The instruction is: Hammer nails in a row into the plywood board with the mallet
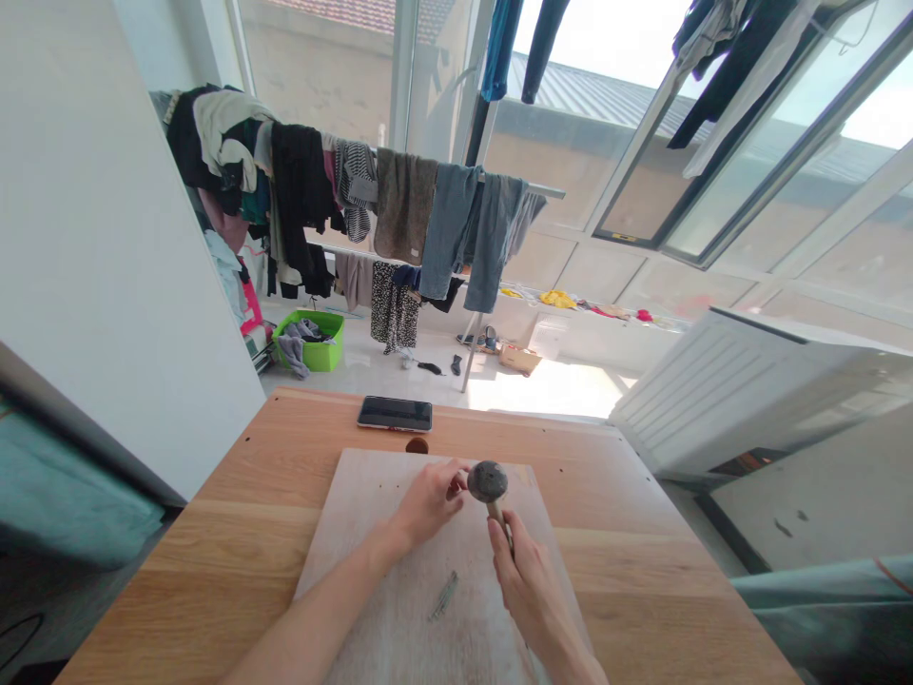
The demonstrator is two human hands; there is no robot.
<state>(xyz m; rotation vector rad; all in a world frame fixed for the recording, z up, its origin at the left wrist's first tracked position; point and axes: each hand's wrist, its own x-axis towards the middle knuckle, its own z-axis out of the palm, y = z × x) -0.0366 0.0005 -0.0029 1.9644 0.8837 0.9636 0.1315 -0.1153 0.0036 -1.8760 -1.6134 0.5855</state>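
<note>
My right hand (519, 571) is wrapped round the handle of a hammer (488, 483), whose round grey head is raised just above a pale wooden board (371, 571). My left hand (428, 497) rests on the board just left of the hammer head, fingers pinched together on something too small to make out. A few thin nails (443, 596) lie loose on the board between my forearms.
The board lies on a wooden table (228, 533). A dark phone (395, 413) lies near the table's far edge, with a small brown round object (417, 445) by it. Beyond are a rack of hanging clothes (399, 209), a green basket (314, 341) and a white radiator (756, 390).
</note>
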